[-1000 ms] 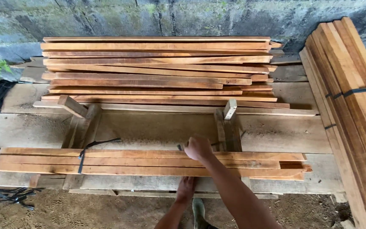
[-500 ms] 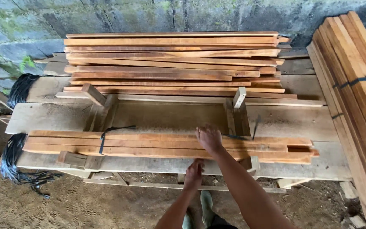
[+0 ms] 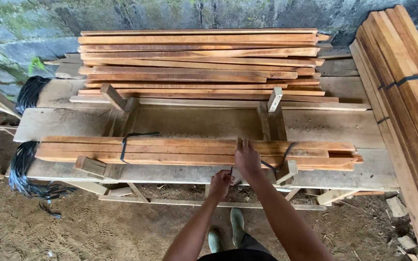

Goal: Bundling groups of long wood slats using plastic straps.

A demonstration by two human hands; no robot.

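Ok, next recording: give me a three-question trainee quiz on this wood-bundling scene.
1. True or false: the near bundle of reddish-brown wooden slats already has a black strap around its left part.
2. Which hand rests on top of that bundle: A left hand, B right hand?
3. Fill in: the larger loose pile of wooden slats lies against a mossy grey ___ wall.

Key: 1 true; 2 B; 3 stone, or possibly concrete.
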